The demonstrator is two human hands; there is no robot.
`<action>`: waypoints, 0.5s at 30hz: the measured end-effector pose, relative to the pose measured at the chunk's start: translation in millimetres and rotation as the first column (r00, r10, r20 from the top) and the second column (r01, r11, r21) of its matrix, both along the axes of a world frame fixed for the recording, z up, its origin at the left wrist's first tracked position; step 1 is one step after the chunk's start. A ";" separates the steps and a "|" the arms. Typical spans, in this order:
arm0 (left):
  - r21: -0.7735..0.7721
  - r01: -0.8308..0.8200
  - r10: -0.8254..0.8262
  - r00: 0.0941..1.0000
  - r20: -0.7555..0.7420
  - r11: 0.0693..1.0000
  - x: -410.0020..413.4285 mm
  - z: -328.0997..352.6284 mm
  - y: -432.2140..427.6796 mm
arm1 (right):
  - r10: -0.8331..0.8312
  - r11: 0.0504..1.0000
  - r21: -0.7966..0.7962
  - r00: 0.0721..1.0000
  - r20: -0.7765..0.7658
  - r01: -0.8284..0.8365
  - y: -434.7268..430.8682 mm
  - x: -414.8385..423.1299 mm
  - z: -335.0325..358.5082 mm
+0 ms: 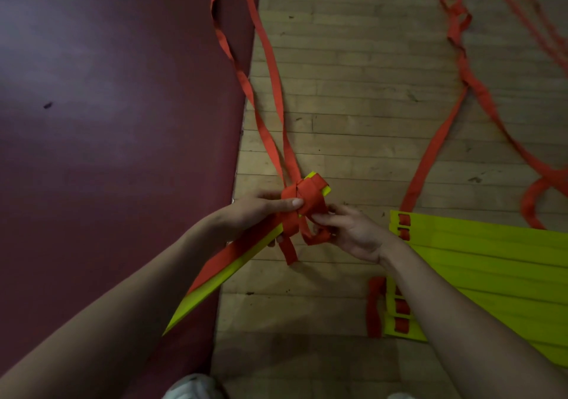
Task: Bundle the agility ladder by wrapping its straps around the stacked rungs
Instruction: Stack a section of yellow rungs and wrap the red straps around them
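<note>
Stacked rungs (215,282), yellow-green, up off the ground over the seam between maroon mat (107,122) and wooden floor (353,60), slanting from lower left to upper right. Left hand (261,211) curled round the stack near its far end, thumb flat across the orange strap wraps (307,197), fingers tucked underneath. Right hand (347,232) just beside it, fingertips pinching a strap loop (316,239) right below those wraps. Short strap end (289,251) dangling under the left hand.

Two long strap tails (270,91) running away from the bundle toward the top, slack and twisting, one over the floor, the other wandering onto the mat's edge.

Off to the right, flat on the floor, a second batch of rungs (491,260), same yellow-green, overlapped like a fan, orange strap threaded through slots at the near ends, partly hidden behind the right forearm. More loose strap (461,60) snaking across the floor beyond, well apart from both hands. Down at the bottom edge, toes of pale shoes (193,386), just peeking in.
</note>
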State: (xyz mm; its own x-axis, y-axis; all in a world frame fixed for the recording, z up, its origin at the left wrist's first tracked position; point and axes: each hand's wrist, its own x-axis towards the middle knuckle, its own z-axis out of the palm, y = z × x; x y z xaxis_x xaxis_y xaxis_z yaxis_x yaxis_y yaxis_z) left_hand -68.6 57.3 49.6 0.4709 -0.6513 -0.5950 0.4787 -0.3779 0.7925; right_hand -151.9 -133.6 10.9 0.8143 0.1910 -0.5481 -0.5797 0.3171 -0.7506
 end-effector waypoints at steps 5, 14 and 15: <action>0.010 0.079 -0.079 0.997 0.002 0.997 0.1 -2.2 2.4 | 0.091 0.986 -0.144 0.996 0.002 -0.090 -9.3 4.9 -5.7; 0.089 0.081 -0.096 0.979 0.182 0.993 2.9 -15.7 1.2 | 0.145 0.812 -0.584 0.972 0.184 -0.010 -5.2 -3.7 -13.8; 0.093 0.071 -0.089 0.974 0.206 0.993 3.1 -16.4 1.3 | 0.150 0.801 -0.598 0.969 0.197 -0.002 -4.8 -5.7 -16.3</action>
State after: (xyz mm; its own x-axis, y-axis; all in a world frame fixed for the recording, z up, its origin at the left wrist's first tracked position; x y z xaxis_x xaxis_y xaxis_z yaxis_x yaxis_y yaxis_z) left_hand -65.5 58.6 33.2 0.5392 -0.6440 -0.5427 0.2706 -0.4778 0.8358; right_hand -157.7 -138.4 -5.4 0.9242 -0.0425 -0.3795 -0.3765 -0.2675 -0.8870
